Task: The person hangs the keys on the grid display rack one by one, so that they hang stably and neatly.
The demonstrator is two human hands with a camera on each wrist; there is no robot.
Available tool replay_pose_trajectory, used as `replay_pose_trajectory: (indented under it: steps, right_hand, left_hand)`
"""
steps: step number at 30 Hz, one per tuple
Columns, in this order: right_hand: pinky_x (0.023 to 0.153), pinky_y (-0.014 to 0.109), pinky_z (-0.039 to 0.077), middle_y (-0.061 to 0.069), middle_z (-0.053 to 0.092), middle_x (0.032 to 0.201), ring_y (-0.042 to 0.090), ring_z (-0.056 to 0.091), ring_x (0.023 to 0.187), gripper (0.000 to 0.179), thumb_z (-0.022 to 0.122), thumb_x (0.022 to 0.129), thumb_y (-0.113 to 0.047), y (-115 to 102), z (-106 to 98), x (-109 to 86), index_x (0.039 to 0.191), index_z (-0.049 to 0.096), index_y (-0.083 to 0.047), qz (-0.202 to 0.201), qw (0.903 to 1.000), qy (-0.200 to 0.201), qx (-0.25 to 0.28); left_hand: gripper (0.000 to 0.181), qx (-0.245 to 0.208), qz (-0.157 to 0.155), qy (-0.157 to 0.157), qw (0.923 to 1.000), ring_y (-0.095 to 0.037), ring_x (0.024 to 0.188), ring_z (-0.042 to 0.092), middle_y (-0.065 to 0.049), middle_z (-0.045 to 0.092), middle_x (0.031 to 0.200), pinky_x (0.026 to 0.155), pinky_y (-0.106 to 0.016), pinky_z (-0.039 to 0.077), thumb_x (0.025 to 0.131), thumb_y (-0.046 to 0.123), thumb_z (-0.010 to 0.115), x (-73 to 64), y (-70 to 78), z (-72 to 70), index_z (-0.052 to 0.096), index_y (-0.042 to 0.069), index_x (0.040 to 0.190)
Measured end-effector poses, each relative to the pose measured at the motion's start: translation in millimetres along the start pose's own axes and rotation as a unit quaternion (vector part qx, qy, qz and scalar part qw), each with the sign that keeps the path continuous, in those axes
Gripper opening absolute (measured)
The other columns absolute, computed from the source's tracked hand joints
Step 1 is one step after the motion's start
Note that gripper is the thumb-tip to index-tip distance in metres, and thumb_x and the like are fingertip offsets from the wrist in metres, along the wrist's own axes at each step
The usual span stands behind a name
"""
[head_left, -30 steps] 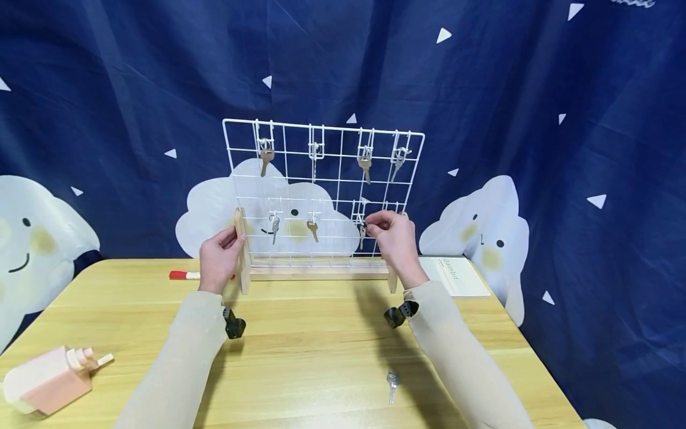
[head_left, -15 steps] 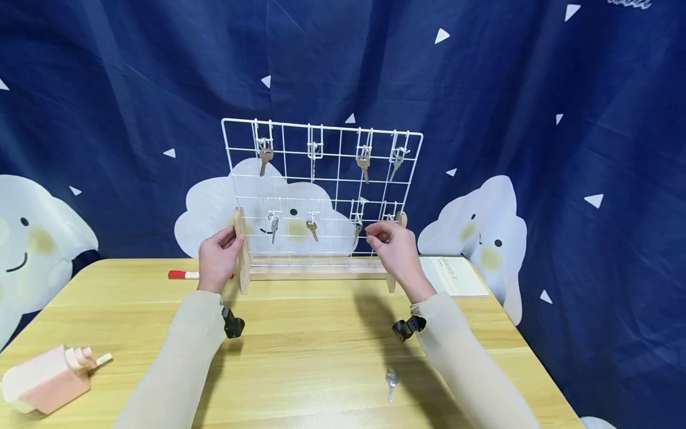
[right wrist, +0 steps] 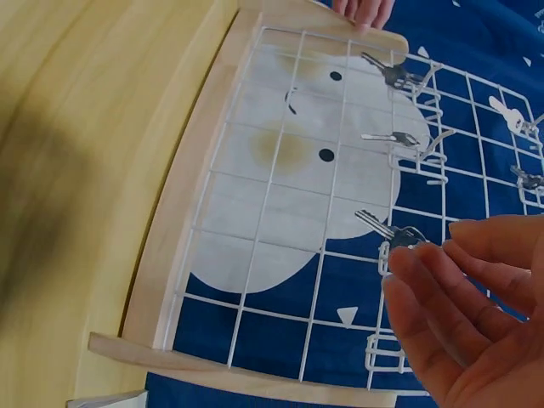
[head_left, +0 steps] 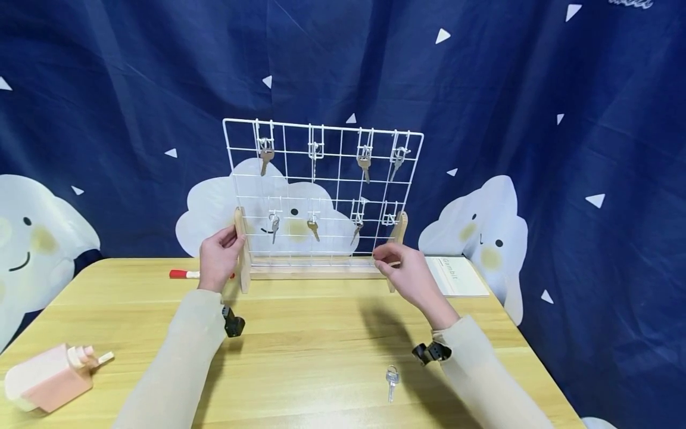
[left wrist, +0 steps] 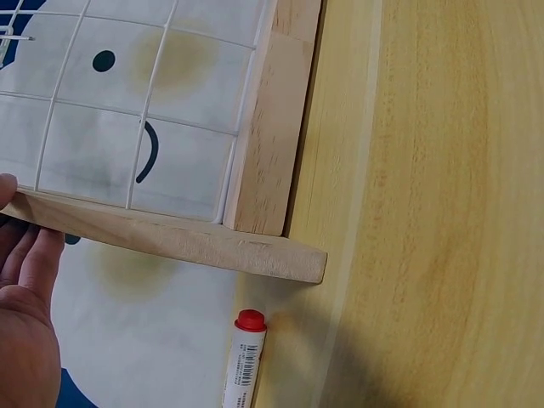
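Note:
A white wire grid rack (head_left: 327, 126) in a wooden stand is upright on the table, with several keys hanging from its hooks. My left hand (head_left: 218, 262) grips the left wooden post (head_left: 245, 275), thumb on one side and fingers on the other. Below and right of the lower-row key (head_left: 356, 231), my right hand (head_left: 409, 274) holds nothing, its fingers loosely bent. In the right wrist view that key (right wrist: 374, 224) hangs just beyond the fingertips. To its right, the lower-row hook (head_left: 389, 219) carries no key. A single key with a ring (head_left: 392, 382) lies on the table nearer me.
On the wooden table (head_left: 300, 357), a pink bottle (head_left: 50, 378) lies at the left front. A red-capped marker (head_left: 184, 274) is beside the left post, and a white booklet (head_left: 458, 277) lies behind the right one. A dark blue curtain (head_left: 482, 107) hangs behind.
My right hand has let go of the key at the lower-row hook and moved down and to the right, leaving the key hanging. The left hand has stayed on the post.

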State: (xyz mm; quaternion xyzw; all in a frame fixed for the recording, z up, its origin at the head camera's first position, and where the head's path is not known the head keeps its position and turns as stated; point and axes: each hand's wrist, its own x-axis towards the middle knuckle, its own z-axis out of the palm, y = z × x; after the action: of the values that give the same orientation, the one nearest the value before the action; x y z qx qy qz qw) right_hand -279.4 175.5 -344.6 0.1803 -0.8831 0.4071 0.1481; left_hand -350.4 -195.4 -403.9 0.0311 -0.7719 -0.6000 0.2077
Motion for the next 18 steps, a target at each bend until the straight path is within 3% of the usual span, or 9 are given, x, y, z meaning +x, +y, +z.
replay_pose_trajectory:
  steps: [14, 18]
  right_hand:
    - [0.077, 0.03, 0.057, 0.001, 0.068, 0.093, 0.016, 0.065, 0.087, 0.019, 0.068, 0.09, -0.001, 17, -3, -45.9, 0.108, 0.068, -0.003, 0.007, 0.9939, -0.105, -0.036]
    - [0.08, 0.035, 0.058, 0.001, 0.068, 0.097, 0.019, 0.065, 0.091, 0.021, 0.069, 0.089, -0.001, 22, -6, -61.3, 0.109, 0.069, -0.004, 0.001, 0.9898, -0.137, -0.038]
  left_hand:
    - [0.043, -0.008, -0.005, 0.001, 1.0, -0.03, 0.122, 0.055, -0.022, 0.055, 0.134, 0.099, -0.033, 0.047, 0.097, 0.01, 0.063, -0.1, -2.2, 0.5, 0.054, -0.004, 0.137]
    - [0.044, -0.013, -0.004, 0.003, 0.9999, -0.03, 0.123, 0.055, -0.022, 0.055, 0.135, 0.099, -0.033, 0.047, 0.097, 0.01, 0.063, 0.0, -2.0, 0.8, 0.053, -0.004, 0.137]
